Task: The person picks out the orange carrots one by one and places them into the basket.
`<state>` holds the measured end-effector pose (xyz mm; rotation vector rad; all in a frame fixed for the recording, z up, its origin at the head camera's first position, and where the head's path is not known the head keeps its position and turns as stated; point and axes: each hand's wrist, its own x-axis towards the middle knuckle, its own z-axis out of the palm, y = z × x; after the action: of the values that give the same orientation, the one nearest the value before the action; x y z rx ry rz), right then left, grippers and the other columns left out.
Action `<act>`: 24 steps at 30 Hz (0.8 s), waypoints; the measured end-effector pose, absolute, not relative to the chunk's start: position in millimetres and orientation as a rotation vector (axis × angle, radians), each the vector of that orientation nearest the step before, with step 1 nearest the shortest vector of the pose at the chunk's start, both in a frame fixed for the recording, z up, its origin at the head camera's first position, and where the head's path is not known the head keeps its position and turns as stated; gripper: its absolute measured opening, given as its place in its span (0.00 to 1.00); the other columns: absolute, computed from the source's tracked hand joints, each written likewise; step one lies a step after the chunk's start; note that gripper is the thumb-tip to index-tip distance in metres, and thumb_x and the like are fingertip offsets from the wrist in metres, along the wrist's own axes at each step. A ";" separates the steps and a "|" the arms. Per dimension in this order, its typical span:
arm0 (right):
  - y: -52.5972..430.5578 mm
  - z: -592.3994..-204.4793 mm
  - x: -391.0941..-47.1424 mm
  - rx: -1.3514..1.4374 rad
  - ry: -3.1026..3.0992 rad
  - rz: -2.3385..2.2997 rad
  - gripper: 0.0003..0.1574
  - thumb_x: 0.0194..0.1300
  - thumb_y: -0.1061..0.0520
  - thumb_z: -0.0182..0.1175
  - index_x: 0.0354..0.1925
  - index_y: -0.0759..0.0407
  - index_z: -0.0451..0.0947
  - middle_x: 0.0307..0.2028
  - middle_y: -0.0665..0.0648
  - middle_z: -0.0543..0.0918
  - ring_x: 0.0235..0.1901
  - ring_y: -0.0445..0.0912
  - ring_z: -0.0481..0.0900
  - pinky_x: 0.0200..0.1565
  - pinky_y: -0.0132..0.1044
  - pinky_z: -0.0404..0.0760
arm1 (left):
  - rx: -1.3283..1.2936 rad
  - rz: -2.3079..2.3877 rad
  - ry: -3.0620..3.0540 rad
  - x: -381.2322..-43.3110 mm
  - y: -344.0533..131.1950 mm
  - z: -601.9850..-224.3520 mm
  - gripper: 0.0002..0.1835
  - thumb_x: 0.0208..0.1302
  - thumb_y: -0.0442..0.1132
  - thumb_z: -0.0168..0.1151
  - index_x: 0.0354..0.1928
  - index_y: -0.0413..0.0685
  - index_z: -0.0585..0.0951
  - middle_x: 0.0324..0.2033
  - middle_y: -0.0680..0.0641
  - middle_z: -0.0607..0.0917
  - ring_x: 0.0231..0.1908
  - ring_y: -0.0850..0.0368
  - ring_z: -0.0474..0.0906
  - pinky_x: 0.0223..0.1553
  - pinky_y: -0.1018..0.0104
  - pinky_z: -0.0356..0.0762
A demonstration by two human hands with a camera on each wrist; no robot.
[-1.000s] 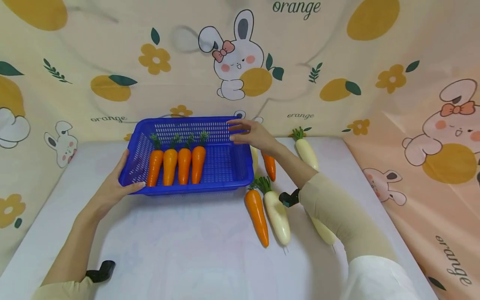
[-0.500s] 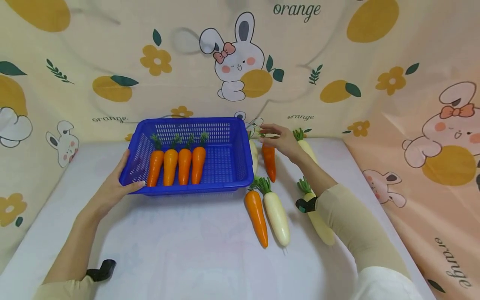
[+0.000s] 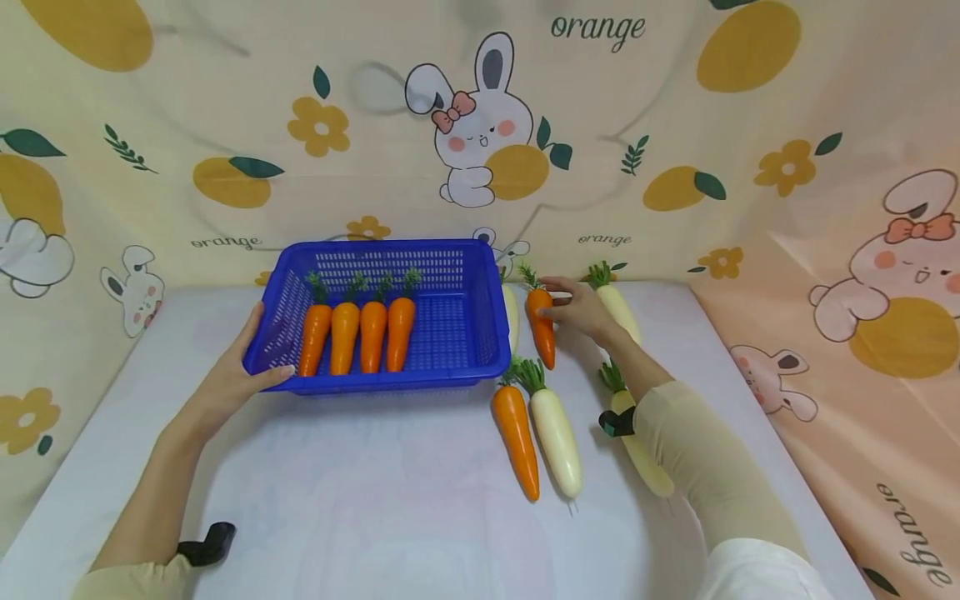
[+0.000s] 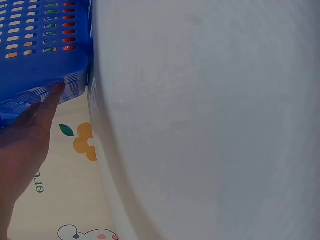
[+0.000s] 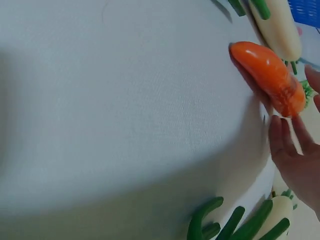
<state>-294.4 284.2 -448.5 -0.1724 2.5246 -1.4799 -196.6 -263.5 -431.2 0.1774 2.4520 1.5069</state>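
Observation:
A blue plastic basket stands at the back left, with several orange carrots lined up in its left half. My left hand holds its left end, thumb over the front rim and fingers along the side. In the left wrist view those fingers lie against the basket's wall. Right of the basket lies a loose carrot, tip toward me. Beside it is my right hand, fingers and thumb spread at its upper part. In the right wrist view the right hand's fingertips are right at the carrot's thick end.
Another carrot and a white radish lie side by side before the basket's right corner. More white radishes lie under the right forearm, at the back right and against the basket's right side. A printed cloth hangs behind the table.
My right hand has moved from over the basket's right end rightward and down to the loose carrot. The left hand and the basket have stayed in place.

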 end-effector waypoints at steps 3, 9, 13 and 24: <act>279.6 -450.3 -296.6 -0.162 2.530 -1.346 0.48 0.61 0.53 0.71 0.75 0.49 0.61 0.68 0.65 0.67 0.65 0.62 0.68 0.64 0.56 0.71 | 0.177 1.517 2.448 -195.2 -263.0 -432.1 0.56 0.68 0.48 0.63 0.75 0.75 0.27 0.78 0.49 0.29 0.75 0.35 0.27 0.68 0.27 0.34; 267.8 -451.1 -302.4 -0.294 2.594 -1.093 0.56 0.57 0.58 0.73 0.76 0.56 0.55 0.61 0.71 0.71 0.58 0.62 0.71 0.62 0.57 0.71 | 0.150 1.493 2.466 -192.5 -264.5 -432.3 0.56 0.67 0.50 0.64 0.75 0.77 0.27 0.78 0.48 0.29 0.75 0.35 0.27 0.67 0.26 0.35; 263.6 -450.6 -302.9 -0.275 2.621 -1.124 0.54 0.56 0.59 0.74 0.75 0.57 0.57 0.64 0.70 0.68 0.60 0.63 0.70 0.61 0.57 0.73 | 0.150 1.506 2.465 -192.4 -266.3 -432.3 0.56 0.67 0.49 0.64 0.75 0.78 0.27 0.78 0.48 0.30 0.75 0.35 0.27 0.67 0.26 0.34; 270.5 -431.0 -284.6 -0.179 2.472 -1.466 0.54 0.60 0.58 0.71 0.77 0.51 0.54 0.72 0.72 0.58 0.63 0.65 0.70 0.59 0.54 0.77 | 0.177 1.529 2.451 -196.8 -266.3 -433.4 0.55 0.67 0.47 0.64 0.75 0.79 0.29 0.78 0.49 0.31 0.76 0.37 0.27 0.68 0.27 0.33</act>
<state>-284.6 270.5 -431.0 -0.1785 2.4721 -1.4665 -196.8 -266.3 -433.4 0.1768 2.4511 1.5288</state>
